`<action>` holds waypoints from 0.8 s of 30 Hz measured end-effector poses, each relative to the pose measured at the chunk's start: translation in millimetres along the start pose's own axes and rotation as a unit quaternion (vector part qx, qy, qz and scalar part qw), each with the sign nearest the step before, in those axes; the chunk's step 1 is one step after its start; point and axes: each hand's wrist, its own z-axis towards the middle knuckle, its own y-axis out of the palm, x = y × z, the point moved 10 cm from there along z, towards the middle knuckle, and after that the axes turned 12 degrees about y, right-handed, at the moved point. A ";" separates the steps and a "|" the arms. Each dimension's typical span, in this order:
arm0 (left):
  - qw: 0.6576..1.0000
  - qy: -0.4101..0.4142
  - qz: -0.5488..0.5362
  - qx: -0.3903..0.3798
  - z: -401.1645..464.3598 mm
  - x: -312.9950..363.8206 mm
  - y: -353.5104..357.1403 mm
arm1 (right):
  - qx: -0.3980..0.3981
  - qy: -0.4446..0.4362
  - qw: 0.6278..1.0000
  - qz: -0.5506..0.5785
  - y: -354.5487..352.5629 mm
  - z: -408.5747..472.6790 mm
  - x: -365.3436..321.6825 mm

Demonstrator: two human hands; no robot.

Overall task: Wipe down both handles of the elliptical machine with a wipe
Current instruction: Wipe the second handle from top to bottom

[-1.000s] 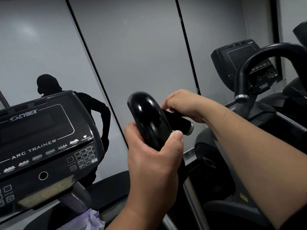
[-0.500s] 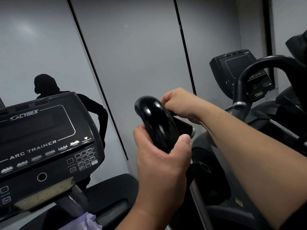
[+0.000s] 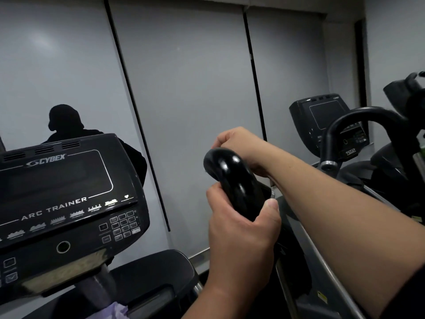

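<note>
Glossy black handle (image 3: 232,180) at centre frame, right of console (image 3: 66,203). Left hand (image 3: 241,229) wraps handle below curved top, thumb across front. Right hand (image 3: 239,143) curled behind handle top; whether it holds anything, cannot tell. Purple wipe (image 3: 117,310) below console.

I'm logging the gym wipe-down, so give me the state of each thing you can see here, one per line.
Handle: glossy black, gripped by both hands.
Left hand: fingers curled round the handle's lower part.
Right hand: fingers curled at the handle's top, behind it; no wipe visible in it.
Console: screen dark.
Neighbouring console: screen dark.
Purple cloth: crumpled below the console, untouched.
</note>
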 end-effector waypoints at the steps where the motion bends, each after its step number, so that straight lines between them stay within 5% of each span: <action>1: 1.000 -0.004 0.001 -0.003 0.0 0.1 -0.2 | 0.007 0.001 1.000 0.019 -3.4 -2.5 -2.7; 8: 0.999 -0.020 0.046 -0.017 0.1 2.1 -4.0 | 0.050 -0.020 0.996 0.065 -17.3 -23.4 -6.0; 12: 0.998 -0.015 0.052 -0.044 -3.6 6.6 -9.6 | -0.007 -0.068 0.986 0.150 -20.5 -50.2 -31.7; 17: 0.996 0.004 0.048 0.073 39.3 12.8 -57.4 | 0.025 -0.107 0.993 0.052 -22.7 -74.6 -54.6; 21: 1.000 0.020 0.004 -0.022 85.8 20.6 -46.0 | 0.089 -0.118 0.988 0.049 -26.1 -86.5 -42.3; 24: 1.000 0.003 0.014 -0.026 94.2 14.9 -44.7 | 0.126 -0.128 0.981 0.070 -30.9 -108.1 -27.0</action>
